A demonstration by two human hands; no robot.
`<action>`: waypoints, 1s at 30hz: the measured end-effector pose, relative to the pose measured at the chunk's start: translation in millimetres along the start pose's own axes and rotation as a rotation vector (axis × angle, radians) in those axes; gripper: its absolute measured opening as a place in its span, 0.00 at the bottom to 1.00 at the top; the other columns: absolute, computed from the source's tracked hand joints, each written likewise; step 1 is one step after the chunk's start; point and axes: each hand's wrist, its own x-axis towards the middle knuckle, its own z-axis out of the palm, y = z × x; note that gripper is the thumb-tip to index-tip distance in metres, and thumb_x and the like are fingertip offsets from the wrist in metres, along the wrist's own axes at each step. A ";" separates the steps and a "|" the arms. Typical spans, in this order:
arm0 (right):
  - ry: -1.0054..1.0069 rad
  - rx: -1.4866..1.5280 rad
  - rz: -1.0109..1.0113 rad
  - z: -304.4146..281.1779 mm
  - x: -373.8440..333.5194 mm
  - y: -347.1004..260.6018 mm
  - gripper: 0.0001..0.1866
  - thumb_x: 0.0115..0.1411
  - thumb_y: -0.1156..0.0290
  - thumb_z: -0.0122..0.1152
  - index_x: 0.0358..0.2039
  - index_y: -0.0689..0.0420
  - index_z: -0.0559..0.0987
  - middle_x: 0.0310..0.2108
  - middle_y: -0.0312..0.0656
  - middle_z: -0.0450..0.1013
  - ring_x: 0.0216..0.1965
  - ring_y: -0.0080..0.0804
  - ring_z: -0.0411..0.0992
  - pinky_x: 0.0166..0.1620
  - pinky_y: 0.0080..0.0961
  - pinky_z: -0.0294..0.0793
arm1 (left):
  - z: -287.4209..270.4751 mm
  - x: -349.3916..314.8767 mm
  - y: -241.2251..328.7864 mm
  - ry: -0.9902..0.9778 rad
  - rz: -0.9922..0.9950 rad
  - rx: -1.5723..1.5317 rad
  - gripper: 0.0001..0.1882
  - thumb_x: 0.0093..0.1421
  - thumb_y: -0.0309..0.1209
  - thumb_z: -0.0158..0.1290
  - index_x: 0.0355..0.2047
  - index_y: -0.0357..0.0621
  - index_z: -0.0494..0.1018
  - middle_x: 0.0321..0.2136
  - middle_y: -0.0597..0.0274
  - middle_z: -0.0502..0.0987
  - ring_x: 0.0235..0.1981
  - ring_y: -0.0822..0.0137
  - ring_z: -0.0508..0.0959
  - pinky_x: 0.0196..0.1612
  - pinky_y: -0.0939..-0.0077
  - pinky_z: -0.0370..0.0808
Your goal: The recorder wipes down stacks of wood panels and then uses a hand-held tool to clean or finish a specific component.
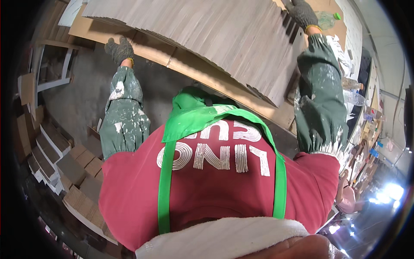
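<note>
Left hand [120, 49], in a grey glove, rests with fingers curled on the near edge of the desk [151, 47]. Right hand [303, 14], also gloved, grips the far end of a fanned stack of grey boards [207, 30] lying across the desk. Green bottle [326, 18] just beyond. Cardboard pieces [73, 168] on the floor at left.

Stack of thin grey-brown wooden boards [207, 39], edges fanned and stepped, lying flat on the workbench at twelve o'clock.
</note>
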 end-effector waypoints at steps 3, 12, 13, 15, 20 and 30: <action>-0.278 0.308 0.122 -25.3 -63.8 -57.9 0.25 0.56 0.56 0.48 0.51 0.56 0.70 0.43 0.53 0.72 0.47 0.47 0.69 0.50 0.39 0.67 | -3.4 -8.6 -12.8 -0.015 -0.115 -0.030 0.29 0.51 0.44 0.52 0.49 0.37 0.66 0.50 0.37 0.63 0.51 0.45 0.65 0.54 0.60 0.64; -0.209 0.359 -0.506 -27.9 -185.2 -192.2 0.23 0.56 0.64 0.51 0.52 0.56 0.68 0.37 0.49 0.73 0.39 0.45 0.72 0.40 0.38 0.73 | -1.5 -6.7 -15.8 -0.182 -0.124 0.127 0.28 0.48 0.37 0.54 0.50 0.43 0.63 0.51 0.45 0.60 0.48 0.52 0.69 0.47 0.63 0.69; -0.134 0.432 -0.489 -25.1 -181.3 -190.8 0.23 0.56 0.64 0.51 0.52 0.56 0.68 0.37 0.50 0.73 0.40 0.46 0.72 0.41 0.39 0.72 | -3.6 -4.6 -10.3 -0.251 -0.214 0.135 0.27 0.47 0.37 0.54 0.49 0.44 0.64 0.50 0.46 0.62 0.46 0.52 0.69 0.47 0.63 0.69; -0.029 0.302 -0.309 -11.0 -153.5 -170.1 0.22 0.55 0.63 0.53 0.50 0.56 0.70 0.35 0.50 0.73 0.38 0.47 0.72 0.40 0.39 0.72 | 21.0 10.9 -53.0 -0.251 -0.233 0.321 0.26 0.46 0.37 0.51 0.46 0.38 0.68 0.44 0.41 0.70 0.43 0.49 0.73 0.46 0.62 0.70; -0.218 0.491 -0.502 -17.9 -173.9 -211.4 0.23 0.52 0.64 0.55 0.50 0.57 0.70 0.34 0.49 0.72 0.37 0.48 0.71 0.40 0.39 0.71 | 51.9 -11.4 -50.8 -0.154 -0.535 0.156 0.26 0.60 0.34 0.42 0.58 0.44 0.55 0.51 0.57 0.68 0.49 0.63 0.71 0.50 0.72 0.68; 0.003 0.277 -0.497 34.6 -83.4 -116.9 0.24 0.54 0.62 0.56 0.53 0.48 0.69 0.41 0.41 0.72 0.45 0.41 0.69 0.48 0.32 0.69 | 9.0 -1.9 -55.4 -0.133 -0.342 0.286 0.23 0.59 0.34 0.44 0.54 0.45 0.58 0.45 0.59 0.68 0.42 0.64 0.71 0.44 0.73 0.68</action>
